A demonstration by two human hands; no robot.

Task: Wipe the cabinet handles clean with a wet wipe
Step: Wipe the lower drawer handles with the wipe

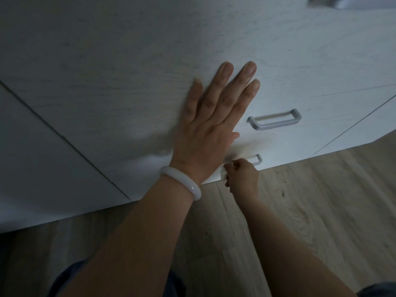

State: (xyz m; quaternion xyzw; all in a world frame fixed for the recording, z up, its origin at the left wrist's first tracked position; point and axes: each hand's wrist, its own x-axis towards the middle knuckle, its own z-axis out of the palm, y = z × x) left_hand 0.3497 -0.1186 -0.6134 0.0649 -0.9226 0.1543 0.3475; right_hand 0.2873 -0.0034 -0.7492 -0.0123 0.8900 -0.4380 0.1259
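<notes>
My left hand (212, 121) lies flat with straight fingers against the white cabinet front (128, 82), a white bangle on its wrist. Lower down, my right hand (242, 174) grips a crumpled white wet wipe (224, 173) against the lowest silver handle (258, 159), most of which is hidden behind the hand. A second silver handle (275, 120) sits in full view on the drawer above, to the right of my left hand. A third handle (325, 2) shows partly at the top edge.
A wood-look floor (300, 211) runs below the cabinet. Seams divide the cabinet front into panels at the left and right. Dark clothing shows at the bottom edge of the view.
</notes>
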